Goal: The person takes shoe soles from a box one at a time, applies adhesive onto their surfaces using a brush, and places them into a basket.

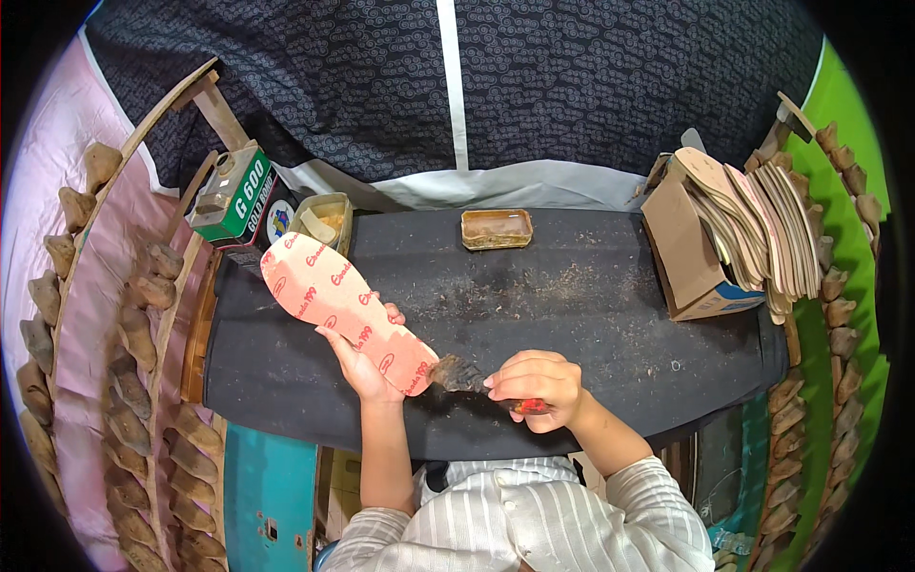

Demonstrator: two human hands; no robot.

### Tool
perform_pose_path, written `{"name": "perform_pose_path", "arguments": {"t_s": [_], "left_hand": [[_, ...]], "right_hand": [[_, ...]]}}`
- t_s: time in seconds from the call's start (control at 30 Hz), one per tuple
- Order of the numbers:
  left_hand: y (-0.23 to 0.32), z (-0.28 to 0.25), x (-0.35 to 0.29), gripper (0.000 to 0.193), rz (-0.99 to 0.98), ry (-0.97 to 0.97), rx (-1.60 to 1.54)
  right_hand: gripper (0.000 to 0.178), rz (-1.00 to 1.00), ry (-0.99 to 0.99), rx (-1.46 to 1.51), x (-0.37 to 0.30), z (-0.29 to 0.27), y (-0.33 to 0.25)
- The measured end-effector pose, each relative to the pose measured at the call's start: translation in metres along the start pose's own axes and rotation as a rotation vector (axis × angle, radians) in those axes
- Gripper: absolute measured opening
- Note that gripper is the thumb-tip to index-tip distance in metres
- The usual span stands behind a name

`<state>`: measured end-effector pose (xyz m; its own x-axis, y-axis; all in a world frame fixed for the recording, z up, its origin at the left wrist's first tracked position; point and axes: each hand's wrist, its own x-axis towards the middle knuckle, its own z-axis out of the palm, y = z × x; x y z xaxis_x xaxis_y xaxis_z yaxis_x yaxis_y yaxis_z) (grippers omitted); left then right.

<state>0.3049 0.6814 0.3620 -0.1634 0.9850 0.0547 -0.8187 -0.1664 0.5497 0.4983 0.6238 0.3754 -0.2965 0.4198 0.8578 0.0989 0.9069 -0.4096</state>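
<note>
A pink insole [348, 303] with red printing lies tilted across my left hand [362, 364]. My left thumb rests near one edge and the fingertips curl round the other. In my right hand [540, 386] is a glue brush [462, 374] with dark, crusted bristles and a red-and-black handle. Its bristle end touches, or nearly touches, the heel end of the insole; I cannot tell which. Both hands are above the near side of a table covered in dark cloth [610, 357].
At the back left stand a green-and-white metal can [233, 205] and a tub [336, 205] with yellowish contents. A small amber tray [497, 230] sits at the back middle. On the right, a cardboard box [681, 253] holds stacked insoles [753, 219]. Racks of wooden shoe lasts [124, 400] flank the table.
</note>
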Motion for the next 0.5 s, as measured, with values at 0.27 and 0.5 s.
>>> {"name": "perform_pose_path", "arguments": {"t_s": [0.27,0.5], "left_hand": [[0.000,-0.007,0.004,0.071,-0.008,-0.026,-0.001],[-0.001,0.002,0.001,0.072,-0.030,-0.037,0.005]], "right_hand": [[0.021,-0.026,0.095,0.056,-0.003,0.002,0.004],[0.020,-0.047,0.070,-0.041,-0.003,0.006,0.002]]}}
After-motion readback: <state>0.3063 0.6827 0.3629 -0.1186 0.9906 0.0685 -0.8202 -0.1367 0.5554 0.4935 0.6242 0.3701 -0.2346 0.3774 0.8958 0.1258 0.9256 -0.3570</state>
